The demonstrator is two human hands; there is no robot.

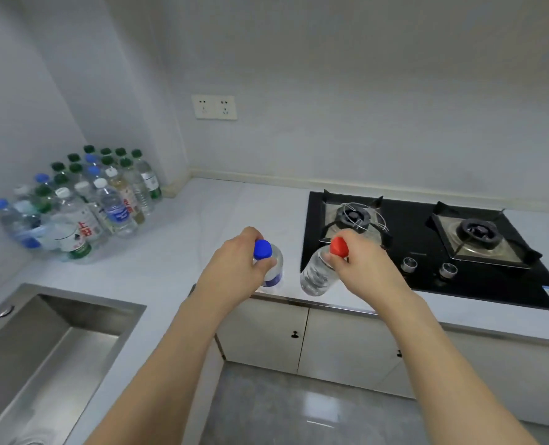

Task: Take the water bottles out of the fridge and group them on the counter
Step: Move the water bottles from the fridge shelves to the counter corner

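Observation:
My left hand (pixel 234 268) grips the neck of a clear water bottle with a blue cap (pixel 274 268), held over the front edge of the white counter (pixel 202 220). My right hand (pixel 360 264) grips a second clear bottle with a red cap (pixel 316 274) by its neck, tilted, just left of the hob. A cluster of several water bottles (pixel 83 200) with green, blue and white caps stands in the counter's far left corner against the wall. The fridge is out of view.
A black two-burner gas hob (pixel 427 245) is set into the counter at right. A steel sink (pixel 42 348) lies at lower left. White cabinet doors (pixel 299 335) sit below the counter. A double wall socket (pixel 214 106) is on the back wall.

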